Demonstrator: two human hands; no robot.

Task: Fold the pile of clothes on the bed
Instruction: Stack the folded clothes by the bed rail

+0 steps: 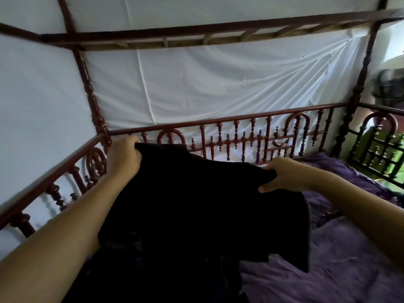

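Left hand (pixel 123 157) and right hand (pixel 284 174) each pinch the black garment (pixel 196 204) (top edge), fingers closed. It hangs above the purple bedding (pixel 338 259)

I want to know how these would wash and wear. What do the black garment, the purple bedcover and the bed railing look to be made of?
Black garment: soft, matte cloth, draping limply; weave too dark to tell.
Purple bedcover: crumpled fabric with a faint sheen, possibly a synthetic.
Reddish-brown bed railing: turned spindles, likely glossy lacquered wood.
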